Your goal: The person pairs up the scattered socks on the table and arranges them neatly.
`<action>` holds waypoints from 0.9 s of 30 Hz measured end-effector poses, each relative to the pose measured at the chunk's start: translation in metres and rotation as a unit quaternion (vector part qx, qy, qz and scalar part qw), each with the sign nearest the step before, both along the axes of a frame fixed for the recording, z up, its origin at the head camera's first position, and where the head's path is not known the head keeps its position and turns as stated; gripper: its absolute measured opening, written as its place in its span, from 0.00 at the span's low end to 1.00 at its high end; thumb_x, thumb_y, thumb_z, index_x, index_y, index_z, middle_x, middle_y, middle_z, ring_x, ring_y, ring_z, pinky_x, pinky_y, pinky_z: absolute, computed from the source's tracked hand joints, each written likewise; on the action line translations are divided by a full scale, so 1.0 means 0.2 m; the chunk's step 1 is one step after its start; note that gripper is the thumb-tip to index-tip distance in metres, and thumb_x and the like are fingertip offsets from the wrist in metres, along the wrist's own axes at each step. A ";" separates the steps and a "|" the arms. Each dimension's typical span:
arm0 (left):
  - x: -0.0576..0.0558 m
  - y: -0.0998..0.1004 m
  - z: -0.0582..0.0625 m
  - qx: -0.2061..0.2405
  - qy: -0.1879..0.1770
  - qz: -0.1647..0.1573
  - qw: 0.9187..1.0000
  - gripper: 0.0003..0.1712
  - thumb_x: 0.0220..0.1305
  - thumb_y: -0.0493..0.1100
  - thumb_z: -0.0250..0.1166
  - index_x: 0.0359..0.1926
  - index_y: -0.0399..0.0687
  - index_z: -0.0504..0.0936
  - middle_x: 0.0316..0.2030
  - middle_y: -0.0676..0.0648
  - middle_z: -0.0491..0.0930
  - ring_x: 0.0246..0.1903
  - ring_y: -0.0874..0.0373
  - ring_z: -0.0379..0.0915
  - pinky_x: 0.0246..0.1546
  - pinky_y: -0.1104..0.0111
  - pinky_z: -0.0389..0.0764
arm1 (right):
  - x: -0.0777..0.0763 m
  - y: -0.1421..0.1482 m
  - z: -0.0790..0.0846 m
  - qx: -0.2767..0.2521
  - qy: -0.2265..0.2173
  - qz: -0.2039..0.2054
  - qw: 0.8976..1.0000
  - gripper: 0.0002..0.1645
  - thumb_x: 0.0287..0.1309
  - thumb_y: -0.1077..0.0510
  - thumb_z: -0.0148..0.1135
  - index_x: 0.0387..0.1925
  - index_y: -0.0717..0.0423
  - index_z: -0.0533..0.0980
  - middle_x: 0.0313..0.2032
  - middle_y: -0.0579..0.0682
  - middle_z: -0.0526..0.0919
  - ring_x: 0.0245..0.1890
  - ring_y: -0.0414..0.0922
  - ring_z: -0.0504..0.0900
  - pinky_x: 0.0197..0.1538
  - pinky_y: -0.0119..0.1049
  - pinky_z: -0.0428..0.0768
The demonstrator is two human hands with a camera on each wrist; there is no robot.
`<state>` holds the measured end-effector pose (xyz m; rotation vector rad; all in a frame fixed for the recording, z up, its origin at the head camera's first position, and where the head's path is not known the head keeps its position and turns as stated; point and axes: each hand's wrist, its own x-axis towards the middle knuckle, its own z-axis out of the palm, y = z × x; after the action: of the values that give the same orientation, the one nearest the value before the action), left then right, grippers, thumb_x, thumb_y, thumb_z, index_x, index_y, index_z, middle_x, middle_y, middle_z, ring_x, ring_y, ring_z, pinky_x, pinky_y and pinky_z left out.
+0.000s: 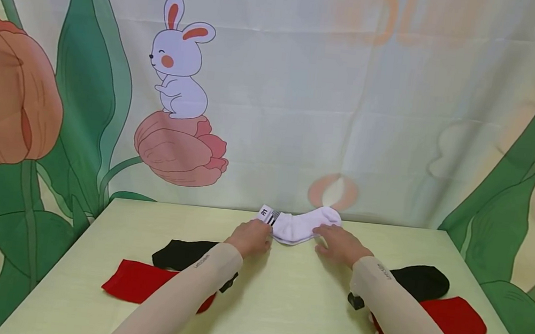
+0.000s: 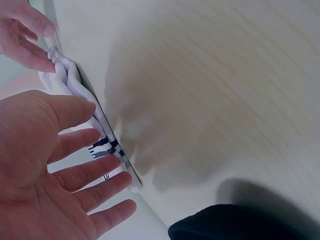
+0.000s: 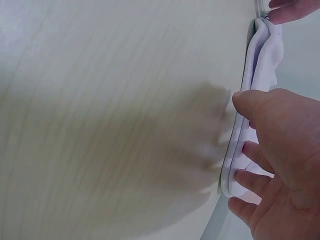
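White socks (image 1: 298,226), layered together with black stripes and lettering at the cuff, lie along the table's far edge. At the cuff end is my left hand (image 1: 251,237); the left wrist view shows its fingers (image 2: 93,176) spread and fairly straight beside the striped cuff (image 2: 104,146). My right hand (image 1: 341,244) reaches the toe end, its fingertips overlapping the sock there. In the right wrist view the thumb and loosely bent fingers (image 3: 256,181) line the sock's edge (image 3: 232,165). Neither hand is curled round the socks.
Under my left forearm lie a black sock (image 1: 181,254) and a red sock (image 1: 137,282), both partly covered. By my right forearm are another black sock (image 1: 423,281) and red sock (image 1: 458,317). A printed curtain (image 1: 273,108) hangs directly behind the pale table (image 1: 292,309).
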<state>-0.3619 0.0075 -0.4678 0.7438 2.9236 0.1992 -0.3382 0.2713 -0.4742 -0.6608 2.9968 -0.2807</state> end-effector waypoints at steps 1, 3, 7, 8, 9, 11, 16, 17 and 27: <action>0.00 0.00 0.00 0.003 -0.003 -0.001 1.000 0.11 0.71 0.44 0.66 0.49 0.43 0.85 0.39 0.47 0.81 0.35 0.54 0.72 0.38 0.62 0.75 | 0.00 0.00 0.00 0.001 0.006 0.003 1.000 0.27 0.70 0.57 0.61 0.66 0.61 0.74 0.67 0.61 0.75 0.70 0.62 0.69 0.70 0.58 0.66; 0.00 -0.01 0.01 0.014 -0.007 -0.003 1.000 0.14 0.71 0.44 0.65 0.52 0.43 0.85 0.43 0.47 0.83 0.37 0.54 0.73 0.42 0.61 0.76 | 0.00 0.00 0.00 0.000 0.018 0.008 1.000 0.26 0.69 0.57 0.62 0.65 0.61 0.75 0.66 0.60 0.76 0.68 0.60 0.72 0.69 0.57 0.68; -0.01 -0.03 0.02 0.034 -0.005 -0.015 0.999 0.16 0.72 0.45 0.64 0.56 0.44 0.85 0.49 0.46 0.84 0.41 0.53 0.74 0.49 0.59 0.78 | 0.00 -0.01 0.01 -0.002 0.044 0.019 0.999 0.25 0.69 0.58 0.63 0.64 0.60 0.76 0.62 0.60 0.79 0.64 0.60 0.76 0.66 0.58 0.72; -0.01 -0.03 0.03 0.038 -0.002 -0.019 0.999 0.16 0.73 0.45 0.64 0.56 0.44 0.85 0.50 0.46 0.85 0.41 0.53 0.74 0.50 0.59 0.78 | 0.00 -0.01 0.02 -0.002 0.049 0.020 0.999 0.25 0.69 0.58 0.63 0.64 0.59 0.75 0.62 0.60 0.80 0.64 0.60 0.76 0.65 0.58 0.72; -0.01 -0.04 0.03 0.040 0.001 -0.023 0.999 0.16 0.73 0.45 0.64 0.56 0.44 0.85 0.50 0.45 0.85 0.41 0.53 0.74 0.51 0.59 0.78 | 0.00 -0.01 0.02 -0.001 0.051 0.020 0.999 0.25 0.69 0.57 0.64 0.65 0.59 0.75 0.62 0.60 0.80 0.63 0.61 0.76 0.65 0.58 0.72; 0.00 -0.05 0.05 0.045 0.009 -0.033 0.998 0.15 0.73 0.45 0.64 0.56 0.44 0.85 0.50 0.46 0.85 0.40 0.54 0.74 0.50 0.59 0.79 | 0.00 -0.02 0.02 0.000 0.055 0.022 0.998 0.26 0.69 0.56 0.64 0.66 0.58 0.75 0.62 0.60 0.80 0.63 0.61 0.76 0.65 0.59 0.72; 0.04 -0.11 0.10 0.068 0.039 -0.058 0.995 0.10 0.72 0.44 0.64 0.49 0.45 0.86 0.42 0.48 0.85 0.35 0.55 0.74 0.40 0.61 0.78 | 0.00 -0.05 0.02 -0.001 0.066 0.028 0.997 0.26 0.69 0.55 0.64 0.66 0.56 0.75 0.61 0.59 0.80 0.62 0.61 0.76 0.64 0.58 0.74; 0.05 -0.12 0.10 0.073 0.048 -0.063 0.994 0.09 0.72 0.43 0.64 0.47 0.46 0.86 0.41 0.48 0.86 0.35 0.55 0.75 0.40 0.61 0.79 | 0.00 -0.06 0.02 0.000 0.069 0.030 0.997 0.26 0.69 0.55 0.64 0.66 0.55 0.76 0.61 0.58 0.81 0.61 0.61 0.77 0.63 0.58 0.74; 0.08 -0.29 0.13 0.095 0.076 -0.050 0.991 0.10 0.72 0.44 0.66 0.49 0.46 0.86 0.42 0.46 0.86 0.39 0.52 0.79 0.47 0.57 0.82 | 0.03 -0.14 0.04 -0.015 0.096 0.059 0.994 0.25 0.68 0.57 0.65 0.65 0.56 0.76 0.58 0.58 0.82 0.58 0.60 0.79 0.60 0.56 0.76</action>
<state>-0.3457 -0.0511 -0.4428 0.9731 3.0296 0.4335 -0.3329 0.2438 -0.4655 -0.9136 3.1214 -0.2693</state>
